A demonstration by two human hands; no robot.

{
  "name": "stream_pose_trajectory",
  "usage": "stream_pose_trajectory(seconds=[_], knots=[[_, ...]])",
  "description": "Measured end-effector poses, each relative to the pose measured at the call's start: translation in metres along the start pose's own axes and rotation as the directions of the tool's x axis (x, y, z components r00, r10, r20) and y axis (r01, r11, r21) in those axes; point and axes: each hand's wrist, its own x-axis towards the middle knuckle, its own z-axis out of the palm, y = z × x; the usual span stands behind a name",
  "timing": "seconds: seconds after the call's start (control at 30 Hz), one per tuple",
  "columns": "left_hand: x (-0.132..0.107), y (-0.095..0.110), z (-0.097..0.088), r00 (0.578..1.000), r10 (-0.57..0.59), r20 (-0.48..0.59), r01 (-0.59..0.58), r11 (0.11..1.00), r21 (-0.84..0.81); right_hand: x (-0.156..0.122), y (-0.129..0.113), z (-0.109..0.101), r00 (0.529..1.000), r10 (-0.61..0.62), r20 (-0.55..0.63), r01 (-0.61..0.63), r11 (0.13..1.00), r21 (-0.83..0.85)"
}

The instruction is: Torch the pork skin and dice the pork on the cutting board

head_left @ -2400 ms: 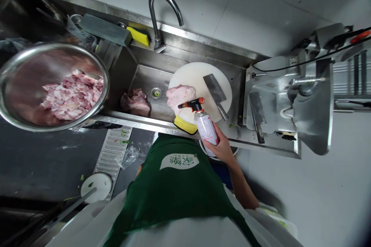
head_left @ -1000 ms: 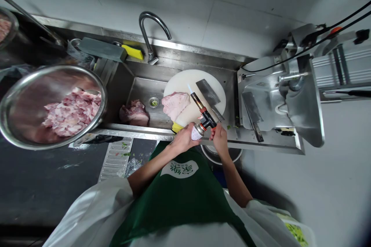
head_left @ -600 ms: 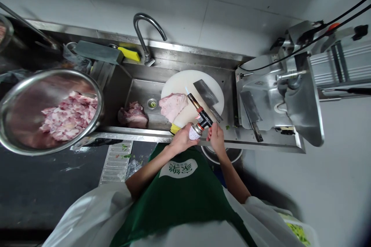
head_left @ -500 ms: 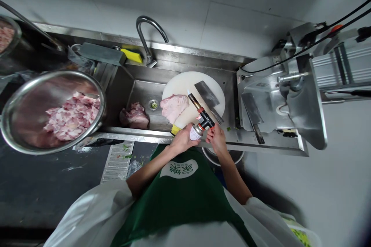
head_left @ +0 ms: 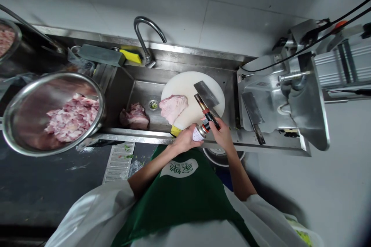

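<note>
My left hand (head_left: pixel 186 139) is wrapped round the white gas can at the bottom of a blowtorch (head_left: pixel 206 112). Its black and red body is gripped by my right hand (head_left: pixel 222 131), and the brass nozzle points away from me over a round white cutting board (head_left: pixel 187 81). I cannot make out a flame at the tip. On the board's left side lies a pale piece of meat with skin (head_left: pixel 173 108). A cleaver (head_left: pixel 206 93) rests on the right side, its handle partly hidden behind the torch.
The board sits over a steel sink (head_left: pixel 146 87) with another meat chunk (head_left: pixel 135 116) inside. At left stands a steel bowl (head_left: pixel 11 123) of cut meat. A faucet (head_left: pixel 148 56) rises behind. On the right, a second cleaver (head_left: pixel 252 110) lies on a meat slicer (head_left: pixel 308 100).
The blowtorch has shifted slightly right and turned. My right hand has moved up from the knob area onto the torch body. The bluish flame seen at the nozzle earlier no longer shows.
</note>
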Motion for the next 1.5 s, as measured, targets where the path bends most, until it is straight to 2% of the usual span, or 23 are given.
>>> stream_pose_trajectory(seconds=[0.1,0.17,0.23,0.3,0.37,0.43,0.53,0.63,0.73,0.83,1.03,1.23,1.3,1.37,1.43,1.5], knots=[[0.008,0.012,0.0,0.982,0.175,-0.076,-0.181,0.981,-0.075,0.006,-0.025,-0.022,0.988,-0.153,-0.035,0.14,0.958,-0.252],[0.013,0.015,-0.002,0.936,0.307,-0.169,-0.323,0.944,-0.073,0.015,-0.045,-0.045,0.97,-0.235,-0.063,0.197,0.912,-0.361],[0.016,0.009,-0.003,0.906,0.357,-0.23,-0.381,0.922,-0.072,0.03,-0.063,-0.073,0.938,-0.329,-0.112,0.245,0.855,-0.458],[0.017,-0.008,-0.001,0.911,0.311,-0.271,-0.348,0.932,-0.099,0.054,-0.075,-0.1,0.886,-0.422,-0.194,0.257,0.793,-0.552],[0.014,-0.03,0.005,0.927,0.224,-0.3,-0.268,0.956,-0.116,0.091,-0.078,-0.121,0.838,-0.481,-0.256,0.236,0.744,-0.625],[0.007,-0.052,0.015,0.943,0.142,-0.3,-0.184,0.976,-0.116,0.137,-0.071,-0.135,0.826,-0.493,-0.272,0.207,0.715,-0.667],[-0.006,-0.079,0.031,0.959,0.046,-0.279,-0.089,0.986,-0.142,0.214,-0.049,-0.141,0.878,-0.42,-0.231,0.156,0.706,-0.691],[-0.015,-0.098,0.037,0.959,-0.052,-0.28,0.001,0.984,-0.181,0.282,-0.027,-0.136,0.934,-0.301,-0.194,0.091,0.723,-0.685],[-0.017,-0.107,0.032,0.929,-0.121,-0.35,0.059,0.982,-0.182,0.328,-0.009,-0.131,0.954,-0.228,-0.196,0.043,0.75,-0.66],[-0.015,-0.109,0.025,0.902,-0.156,-0.403,0.084,0.978,-0.191,0.355,0.009,-0.128,0.964,-0.173,-0.201,0.013,0.787,-0.616],[-0.008,-0.112,0.016,0.893,-0.153,-0.423,0.109,0.986,-0.126,0.375,0.033,-0.133,0.978,-0.107,-0.18,-0.009,0.838,-0.546],[0.021,-0.131,-0.021,0.844,-0.026,-0.536,0.112,0.985,0.129,0.376,0.027,-0.142,0.987,-0.022,-0.157,-0.075,0.809,-0.584],[0.035,-0.138,-0.033,0.827,0.028,-0.562,0.117,0.968,0.221,0.37,0.023,-0.145,0.985,-0.026,-0.171,-0.087,0.782,-0.617],[0.047,-0.145,-0.039,0.81,0.043,-0.584,0.149,0.95,0.276,0.359,0.02,-0.146,0.969,-0.068,-0.236,-0.105,0.754,-0.648],[0.057,-0.152,-0.037,0.798,0.008,-0.602,0.205,0.937,0.284,0.34,0.016,-0.141,0.936,-0.134,-0.327,-0.124,0.743,-0.658],[0.062,-0.155,-0.029,0.788,-0.048,-0.613,0.264,0.927,0.266,0.314,0.014,-0.124,0.914,-0.195,-0.355,-0.094,0.751,-0.654]])
